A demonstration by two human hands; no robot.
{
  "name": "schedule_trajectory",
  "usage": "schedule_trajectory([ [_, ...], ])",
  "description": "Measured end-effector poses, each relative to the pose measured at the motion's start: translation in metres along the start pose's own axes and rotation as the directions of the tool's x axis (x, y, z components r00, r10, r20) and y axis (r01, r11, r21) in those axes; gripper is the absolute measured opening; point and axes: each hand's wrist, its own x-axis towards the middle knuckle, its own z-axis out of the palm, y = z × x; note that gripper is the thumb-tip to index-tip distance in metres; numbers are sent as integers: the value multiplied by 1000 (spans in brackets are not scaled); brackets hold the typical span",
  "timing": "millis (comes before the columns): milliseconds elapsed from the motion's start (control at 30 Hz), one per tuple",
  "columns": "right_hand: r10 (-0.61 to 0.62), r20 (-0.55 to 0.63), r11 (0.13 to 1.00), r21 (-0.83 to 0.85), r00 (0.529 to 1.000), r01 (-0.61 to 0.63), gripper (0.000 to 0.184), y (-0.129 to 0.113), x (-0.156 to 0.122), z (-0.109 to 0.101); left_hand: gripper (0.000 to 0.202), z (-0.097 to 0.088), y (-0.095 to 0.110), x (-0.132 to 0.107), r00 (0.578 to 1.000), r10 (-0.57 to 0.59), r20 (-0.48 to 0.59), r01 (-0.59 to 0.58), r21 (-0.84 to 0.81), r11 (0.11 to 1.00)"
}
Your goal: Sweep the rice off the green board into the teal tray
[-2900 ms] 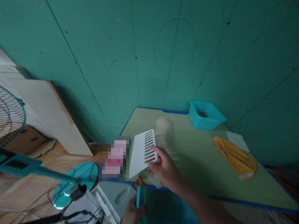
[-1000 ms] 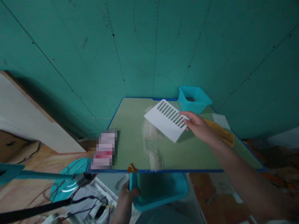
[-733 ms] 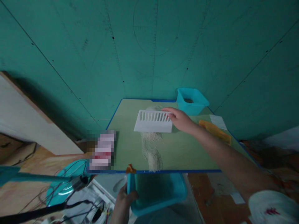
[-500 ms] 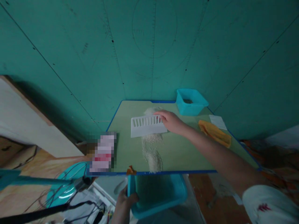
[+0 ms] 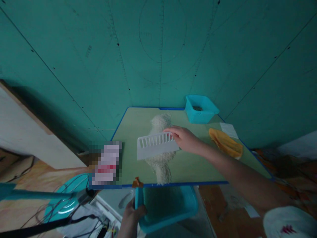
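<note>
My right hand (image 5: 184,136) grips the right end of a white slotted plastic divider (image 5: 156,150), held on edge across the table. White grains that look like rice (image 5: 162,175) lie on both sides of it, in a heap behind and a strip running to the table's front edge. Below that edge, my left hand (image 5: 133,213) grips the left rim of a blue plastic basin (image 5: 170,223), thumb inside. The basin's inside is dark, and I cannot make out its contents.
On the pale green table (image 5: 198,167) are a smaller blue basin (image 5: 200,114) at the back right, an orange cloth (image 5: 226,143), a white paper (image 5: 229,130) and a brown scrap (image 5: 137,182) by the front edge. A blurred-out pink-white item (image 5: 106,165) lies at left.
My right hand has drawn the divider toward me, pushing grains toward the front edge. More grains show behind it. My left hand and the basin keep their place.
</note>
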Motion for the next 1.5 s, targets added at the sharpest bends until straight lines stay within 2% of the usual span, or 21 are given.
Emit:
schedule_trajectory([
  [200, -31, 21, 999, -15, 999, 31, 37, -15, -31, -4, 20, 9, 9, -13, 999, 34, -5, -34, 11, 999],
  [400, -24, 46, 1000, 4, 999, 23, 38, -30, -64, -8, 25, 8, 6, -5, 991, -19, 130, 29, -73, 997],
  [567, -34, 90, 999, 22, 995, 32, 26, -29, -77, -7, 28, 0, 0, 2, 979, -23, 200, 43, -95, 995],
  [767, -129, 171, 991, 45, 977, 123, 23, -19, -81, -3, 29, -7, 6, -9, 987, -56, 153, 69, -77, 995],
  [1033, -131, 208, 990, -24, 969, 139, 27, -26, -98, -2, 30, -8, 6, -14, 989, -86, 121, 95, -66, 993],
  [1167, -134, 245, 990, -18, 960, 143, 24, -29, -105, -5, 33, -6, 4, -11, 986, -77, 145, 87, -60, 994],
  [1367, -160, 227, 986, 3, 961, 164, 23, -34, -109, -6, 32, 3, 10, -11, 992, -96, 83, 100, -52, 994],
  [1500, -154, 213, 988, 25, 965, 152, 23, -34, -110, -7, 32, 2, 9, -13, 992, -82, 97, 85, -28, 996],
])
